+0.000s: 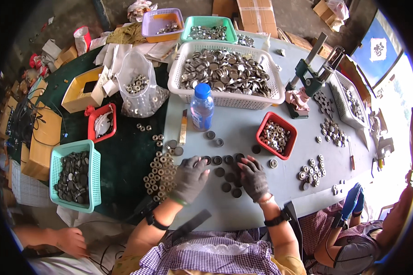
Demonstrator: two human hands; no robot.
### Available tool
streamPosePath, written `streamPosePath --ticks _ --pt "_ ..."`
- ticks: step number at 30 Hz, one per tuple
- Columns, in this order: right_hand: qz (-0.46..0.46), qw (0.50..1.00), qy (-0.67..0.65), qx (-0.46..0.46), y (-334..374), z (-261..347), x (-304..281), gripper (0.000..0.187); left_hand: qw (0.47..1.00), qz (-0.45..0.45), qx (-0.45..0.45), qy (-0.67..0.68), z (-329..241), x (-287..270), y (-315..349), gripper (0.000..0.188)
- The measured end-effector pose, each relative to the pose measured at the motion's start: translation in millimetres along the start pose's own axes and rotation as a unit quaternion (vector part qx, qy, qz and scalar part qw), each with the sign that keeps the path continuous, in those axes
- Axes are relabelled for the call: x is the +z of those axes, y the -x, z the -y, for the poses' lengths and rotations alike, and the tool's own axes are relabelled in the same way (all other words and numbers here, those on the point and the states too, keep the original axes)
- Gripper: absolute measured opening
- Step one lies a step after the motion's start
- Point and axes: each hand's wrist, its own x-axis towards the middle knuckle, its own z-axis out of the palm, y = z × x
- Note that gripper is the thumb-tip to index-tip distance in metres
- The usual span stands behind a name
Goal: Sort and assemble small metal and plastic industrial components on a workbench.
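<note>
My left hand (190, 178), in a grey glove with bare fingertips, rests on the table at the left end of a short row of black round caps (217, 160). At the row's right end lies my right hand (253, 178), gloved the same way, its fingers apart and touching or nearly touching the last cap. Neither hand grips anything that I can see. More dark discs (226, 187) lie loose between the hands. Beside my left hand spreads a group of metal rings (160, 172). A red basket (287, 153) of small metal parts stands beyond my right hand.
A blue-capped bottle (202, 110) stands before a large white basket (174, 85) of metal caps. A hand press (307, 75) is at the far right. A turquoise basket (96, 178) holds black discs at the left. People sit on both sides; one gloved hand (352, 199) shows at the right.
</note>
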Motion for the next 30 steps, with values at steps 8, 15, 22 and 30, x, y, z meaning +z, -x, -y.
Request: streamPosePath --ticks 8,15,22,30 --pt "0.005 0.999 -0.008 0.053 61 20 1 0.035 0.993 0.083 -0.081 -0.011 2 4 72 0.032" --pt "-0.082 0.982 0.089 0.146 -5 -37 7 0.038 0.996 0.073 -0.018 0.044 -29 34 59 0.032" --pt "0.007 0.98 0.066 0.188 -47 -29 7 0.041 0.994 -0.041 -0.095 0.028 -6 -3 34 0.032" --pt "-0.008 0.997 0.069 -0.018 -91 -4 61 0.039 0.978 -0.047 -0.077 -0.185 54 -3 -1 0.036"
